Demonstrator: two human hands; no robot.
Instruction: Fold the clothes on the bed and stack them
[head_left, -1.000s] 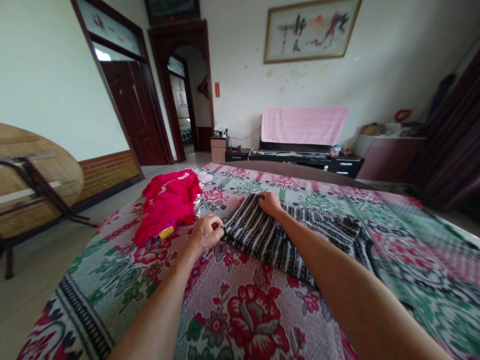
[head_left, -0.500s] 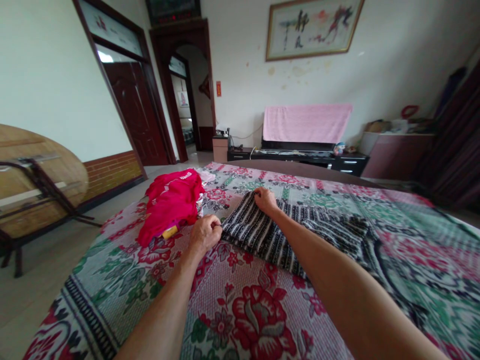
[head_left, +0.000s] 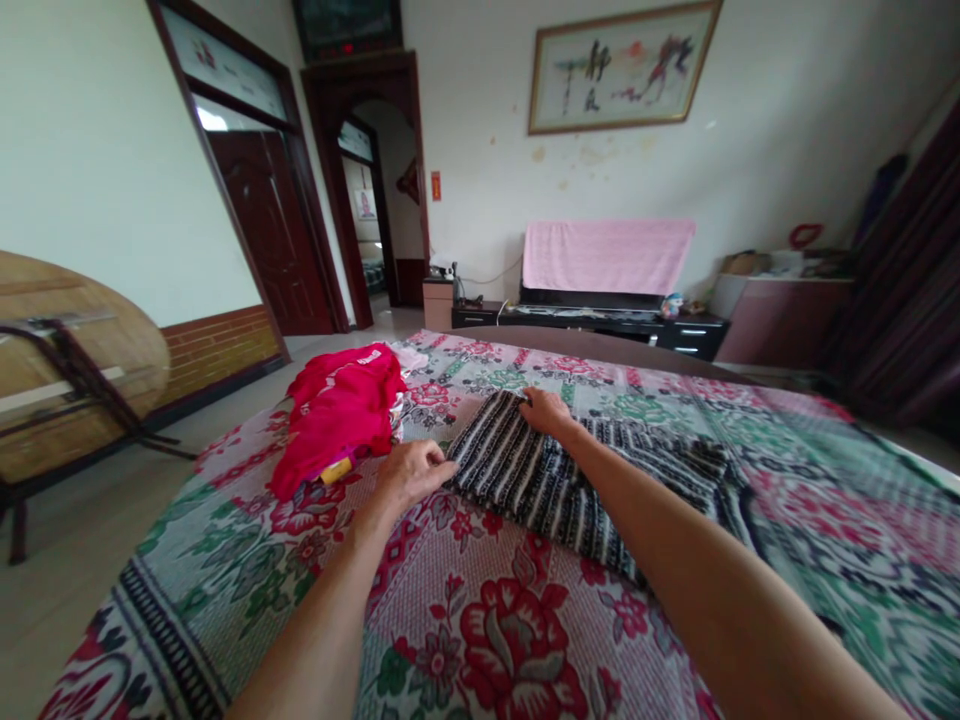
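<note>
A black-and-white striped knit garment [head_left: 517,465] lies folded on the flowered cloth, its far right part bunched. My left hand [head_left: 412,470] is at its near left corner, thumb against the edge and fingers curled, closed on the knit. Across the garment, my right hand [head_left: 549,412] grips by its far edge, fingertips bent down on the fabric; the forearm covers part of the stripes. Left of the garment, near my left hand, rests a crumpled red garment [head_left: 341,400] with white lettering and a yellow patch. Paler cloth shows at its far side.
The flowered cloth [head_left: 517,640] covers the large surface under my hands. Beyond it stands a low black cabinet [head_left: 480,317], with a pink towel [head_left: 607,255] draped over something above. A folded round wooden table [head_left: 82,350] leans at the left. A dark curtain [head_left: 892,290] hangs at the right.
My right hand has shifted slightly to the right along the garment's far edge. My left thumb has straightened at the corner. The view has tilted up a little.
</note>
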